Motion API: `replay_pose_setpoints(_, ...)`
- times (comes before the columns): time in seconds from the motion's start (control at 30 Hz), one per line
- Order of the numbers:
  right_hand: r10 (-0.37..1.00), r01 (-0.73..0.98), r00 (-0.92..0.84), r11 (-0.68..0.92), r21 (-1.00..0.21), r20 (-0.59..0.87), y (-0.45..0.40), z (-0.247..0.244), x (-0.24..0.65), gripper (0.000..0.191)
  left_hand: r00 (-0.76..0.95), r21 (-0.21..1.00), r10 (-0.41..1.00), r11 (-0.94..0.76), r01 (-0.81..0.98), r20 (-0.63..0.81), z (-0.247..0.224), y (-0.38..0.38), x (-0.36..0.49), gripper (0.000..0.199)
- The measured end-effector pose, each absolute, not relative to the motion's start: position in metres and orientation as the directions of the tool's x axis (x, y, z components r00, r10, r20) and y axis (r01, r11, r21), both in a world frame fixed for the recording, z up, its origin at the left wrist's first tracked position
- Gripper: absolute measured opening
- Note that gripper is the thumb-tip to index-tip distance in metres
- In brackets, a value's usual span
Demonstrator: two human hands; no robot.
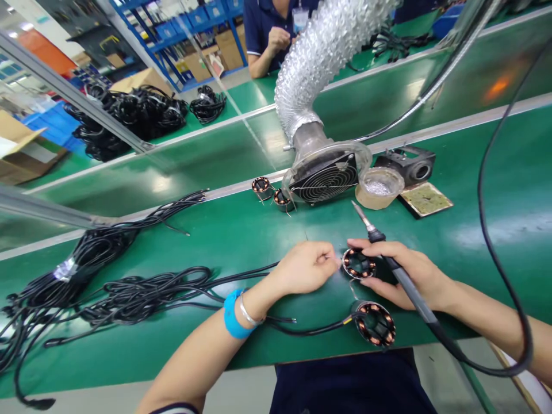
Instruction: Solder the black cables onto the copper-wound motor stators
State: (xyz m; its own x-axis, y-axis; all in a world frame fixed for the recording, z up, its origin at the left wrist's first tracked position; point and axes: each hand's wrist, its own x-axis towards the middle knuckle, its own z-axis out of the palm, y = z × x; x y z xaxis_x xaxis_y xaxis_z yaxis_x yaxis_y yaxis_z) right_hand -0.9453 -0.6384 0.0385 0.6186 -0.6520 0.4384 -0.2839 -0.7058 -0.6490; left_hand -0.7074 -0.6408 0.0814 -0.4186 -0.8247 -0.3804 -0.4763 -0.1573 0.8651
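My right hand (414, 276) holds a small motor stator (359, 264), a ring of copper coils, between thumb and fingers. The same hand carries a soldering iron (403, 282), whose tip points up and to the left. Close by the stator's left side, my left hand (308, 265) is closed in a pinch on what looks like a thin wire, mostly hidden by the fingers. Just below, a second stator (375, 325) lies near the table edge with a black cable (306, 332) running into it.
Two more stators (261, 187) sit by the fume extractor fan (325, 181). A solder pot-like round container (379, 187), a soldering iron stand (409, 164) and a sponge tray (426, 200) are to its right. Black cable bundles (146, 293) cover the left. Across the bench sits another person (267, 40).
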Motion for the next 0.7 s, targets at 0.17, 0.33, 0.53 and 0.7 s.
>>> replay_pose_setpoints(0.17,-0.704,-0.368,0.507,-0.698,-0.614,0.497,-0.627,0.029,-0.922,0.051,-0.408,0.792,-0.728,-0.611,0.023,-0.550,0.074,-0.650,-0.709,0.030)
replay_pose_setpoints(0.33,-0.688,-0.375,0.489,-0.720,-0.583,0.536,-0.629,0.025,-0.915,0.050,-0.305,0.881,-0.842,-0.351,-0.319,-0.445,0.078,-0.635,-0.688,0.043)
replay_pose_setpoints(0.53,-0.678,-0.373,0.492,-0.731,-0.572,0.545,-0.629,0.024,-0.916,0.049,-0.285,0.872,-0.837,-0.380,-0.310,-0.466,0.081,-0.634,-0.684,0.031)
replay_pose_setpoints(0.7,-0.660,-0.376,0.504,-0.748,-0.547,0.557,-0.629,0.026,-0.915,0.047,-0.270,0.750,-0.738,-0.657,0.078,-0.619,0.081,-0.638,-0.705,0.037)
